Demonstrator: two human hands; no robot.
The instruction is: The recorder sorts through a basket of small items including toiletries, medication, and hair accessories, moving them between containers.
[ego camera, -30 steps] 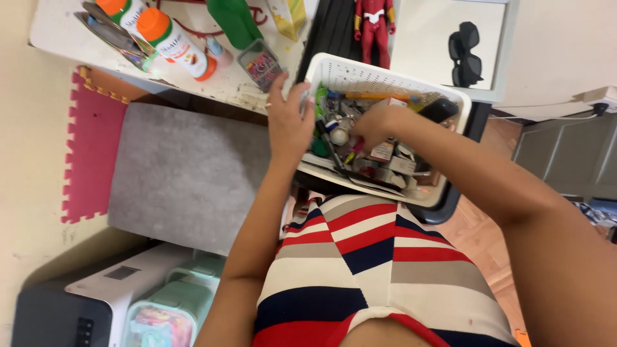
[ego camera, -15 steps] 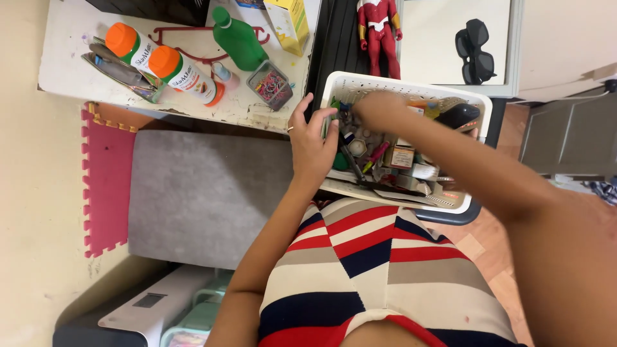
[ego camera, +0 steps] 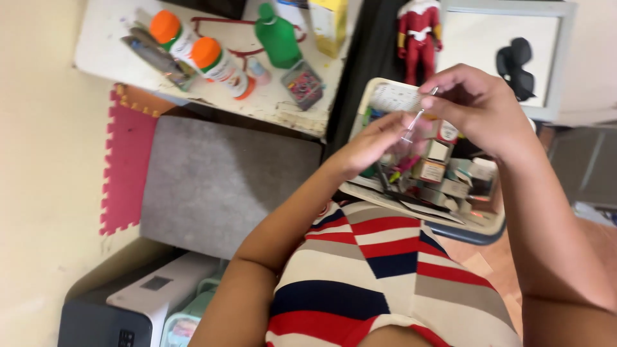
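Note:
Both my hands are raised above a white plastic basket (ego camera: 392, 96) crammed with pens, small boxes and odds and ends. My right hand (ego camera: 479, 106) pinches the top end of a thin clear stick-like object (ego camera: 414, 119). My left hand (ego camera: 373, 141) holds its lower end with the fingertips. The object is small and blurred, so its kind is unclear. The basket rests on a dark seat in front of my striped red, white and navy dress (ego camera: 385, 270).
A worn white table (ego camera: 212, 83) carries two orange-capped bottles (ego camera: 215, 61), a green bottle (ego camera: 277, 35), a yellow carton (ego camera: 329, 22) and a clip box (ego camera: 303, 83). A red figure (ego camera: 418, 35) and black sunglasses (ego camera: 517, 61) lie beyond. Grey mat (ego camera: 218, 180) and pink foam tiles cover the floor.
My right hand has come up out of the basket with a thin clear object. My left hand has left the basket rim and taken its lower end. The view has shifted right.

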